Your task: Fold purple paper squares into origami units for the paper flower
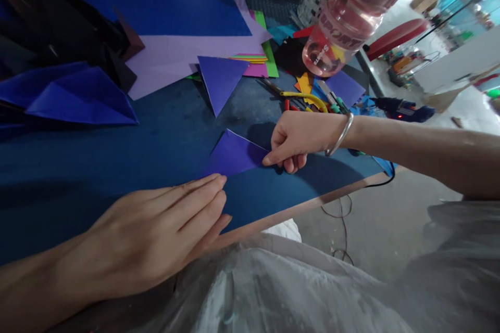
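A purple folded paper triangle [238, 153] lies flat on the blue tabletop [172, 151] between my hands. My left hand [167, 223] rests palm down with its fingers stretched out, the fingertips at the paper's near left edge. At the paper's right corner, my right hand [291, 143] pinches it between thumb and curled fingers; a silver bangle circles that wrist. Just beyond stands another purple folded triangle [222, 80], partly raised off the table. To the left sits a larger blue-purple folded paper piece [78, 94] with creased facets.
Lilac sheets [164, 57] and a blue sheet [187, 5] lie at the back. A pink water bottle [336, 31] stands back right, near yellow-handled pliers [302, 95] and a dark blue glue gun [404, 109]. Dark folded papers [66, 26] fill the far left. A wooden edge [273, 218] borders the table.
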### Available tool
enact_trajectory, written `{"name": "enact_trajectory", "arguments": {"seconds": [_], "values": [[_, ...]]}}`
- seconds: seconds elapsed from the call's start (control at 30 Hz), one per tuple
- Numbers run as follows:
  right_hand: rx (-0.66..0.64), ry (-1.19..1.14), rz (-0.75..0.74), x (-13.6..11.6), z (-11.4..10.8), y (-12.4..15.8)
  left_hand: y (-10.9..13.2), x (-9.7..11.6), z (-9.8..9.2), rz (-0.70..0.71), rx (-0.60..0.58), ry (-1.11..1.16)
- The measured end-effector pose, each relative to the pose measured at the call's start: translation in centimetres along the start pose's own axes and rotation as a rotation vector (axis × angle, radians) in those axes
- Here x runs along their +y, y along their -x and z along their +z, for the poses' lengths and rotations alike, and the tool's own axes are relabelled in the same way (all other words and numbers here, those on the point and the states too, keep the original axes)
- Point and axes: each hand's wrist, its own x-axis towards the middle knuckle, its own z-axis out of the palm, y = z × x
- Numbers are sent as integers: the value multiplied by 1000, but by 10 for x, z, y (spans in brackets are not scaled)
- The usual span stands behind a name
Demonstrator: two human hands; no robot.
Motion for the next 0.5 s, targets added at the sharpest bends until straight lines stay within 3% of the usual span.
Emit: {"name": "enact_trajectory", "arguments": {"seconds": [0.2,0.5], "values": [[48,-19,53,7,-2,7,-2,-2,0,-16,20,26],[2,-133,67,33,-12,7,-3,-5,-1,-29,37,72]]}}
